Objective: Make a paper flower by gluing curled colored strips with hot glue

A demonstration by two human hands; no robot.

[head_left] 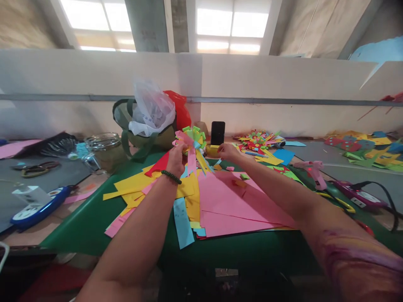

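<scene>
One paper rosette (191, 140) is pinched in the left hand (176, 156) near the worktop's (85, 220) far edge, by one phone (218, 132). Two arms (141, 218) stretch forward; the right hand (229, 152) curls beside one yellow object (212, 152), grip impossible to tell.

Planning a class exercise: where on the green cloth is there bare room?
Green cloth is bare from the yellow strips toward the blue power strip, and narrowly this side of the pink sheets. Crowded: around the paper flower.
</scene>
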